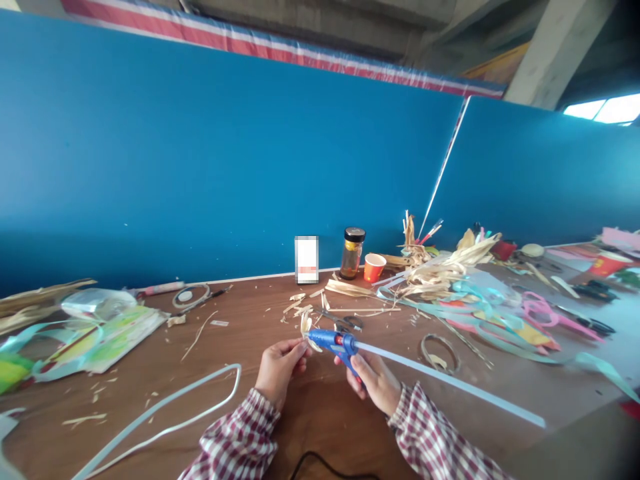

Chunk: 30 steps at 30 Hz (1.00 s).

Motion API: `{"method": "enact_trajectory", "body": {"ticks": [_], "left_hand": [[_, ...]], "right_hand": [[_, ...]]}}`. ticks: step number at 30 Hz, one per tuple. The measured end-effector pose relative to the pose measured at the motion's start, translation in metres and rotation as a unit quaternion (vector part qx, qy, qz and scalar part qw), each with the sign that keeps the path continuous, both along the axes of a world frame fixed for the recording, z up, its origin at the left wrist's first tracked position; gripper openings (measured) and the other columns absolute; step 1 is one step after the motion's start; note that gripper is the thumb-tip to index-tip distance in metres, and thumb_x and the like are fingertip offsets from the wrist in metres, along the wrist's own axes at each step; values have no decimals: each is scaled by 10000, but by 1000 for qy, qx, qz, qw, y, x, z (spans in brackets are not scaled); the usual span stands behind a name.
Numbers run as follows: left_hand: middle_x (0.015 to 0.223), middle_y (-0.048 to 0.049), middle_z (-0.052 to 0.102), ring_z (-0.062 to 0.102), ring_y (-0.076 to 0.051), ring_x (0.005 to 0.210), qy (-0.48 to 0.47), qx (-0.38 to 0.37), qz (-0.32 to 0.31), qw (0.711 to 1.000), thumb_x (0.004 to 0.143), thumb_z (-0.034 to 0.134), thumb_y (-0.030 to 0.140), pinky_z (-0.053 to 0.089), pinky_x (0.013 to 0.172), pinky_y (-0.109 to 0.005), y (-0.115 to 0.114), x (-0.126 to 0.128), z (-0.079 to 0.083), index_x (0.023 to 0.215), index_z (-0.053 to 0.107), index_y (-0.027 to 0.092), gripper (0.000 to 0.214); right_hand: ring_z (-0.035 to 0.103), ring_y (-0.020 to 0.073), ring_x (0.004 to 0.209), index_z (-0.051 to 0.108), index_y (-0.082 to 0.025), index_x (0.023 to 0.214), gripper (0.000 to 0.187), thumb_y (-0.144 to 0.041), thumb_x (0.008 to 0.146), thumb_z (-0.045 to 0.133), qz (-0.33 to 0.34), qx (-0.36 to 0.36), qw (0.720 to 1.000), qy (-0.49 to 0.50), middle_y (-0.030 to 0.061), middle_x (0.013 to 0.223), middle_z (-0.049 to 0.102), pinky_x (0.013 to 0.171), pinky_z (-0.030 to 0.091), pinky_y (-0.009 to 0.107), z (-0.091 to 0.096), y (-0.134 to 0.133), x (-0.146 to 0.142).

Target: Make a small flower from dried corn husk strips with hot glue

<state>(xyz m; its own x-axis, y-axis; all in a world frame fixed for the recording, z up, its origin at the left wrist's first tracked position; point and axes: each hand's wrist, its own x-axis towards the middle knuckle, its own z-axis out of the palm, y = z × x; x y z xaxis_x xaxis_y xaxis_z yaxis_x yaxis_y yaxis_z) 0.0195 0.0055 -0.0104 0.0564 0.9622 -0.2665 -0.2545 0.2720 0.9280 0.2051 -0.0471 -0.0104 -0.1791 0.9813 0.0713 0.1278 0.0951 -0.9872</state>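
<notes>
My right hand (374, 382) is wrapped round the handle of a blue hot glue gun (331, 341). A long, pale glue stick (450, 382) sticks out of its back end toward the lower right. The gun's nozzle end points left, at a small cream piece of dried husk (305, 325). My left hand (281, 368) pinches that husk piece between thumb and fingers. Nozzle and husk meet or overlap in view; whether they touch I cannot tell. Behind the gun lies a pair of dark scissors (347, 323), partly covered.
Husk scraps (297, 305) litter the brown table (200, 393). At the back stand a dark-lidded jar (353, 253) and a red paper cup (375, 268). Dried husks (440, 273), teal ribbon (525, 347) and pink scissors (555, 317) crowd the right. A pale bent tube (170, 400) lies left.
</notes>
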Motion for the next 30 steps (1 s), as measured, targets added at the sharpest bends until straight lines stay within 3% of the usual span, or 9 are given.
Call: {"method": "enact_trajectory", "body": {"ticks": [30], "left_hand": [[593, -30, 644, 491, -62, 448, 4, 16, -12, 1000, 552, 748, 342, 429, 436, -172, 0, 0, -2, 719, 698, 100, 298]], "right_hand": [[381, 61, 361, 576, -96, 940, 528, -565, 859, 346, 2, 8, 1000, -6, -51, 481, 439, 389, 293, 198, -3, 0, 1]]}}
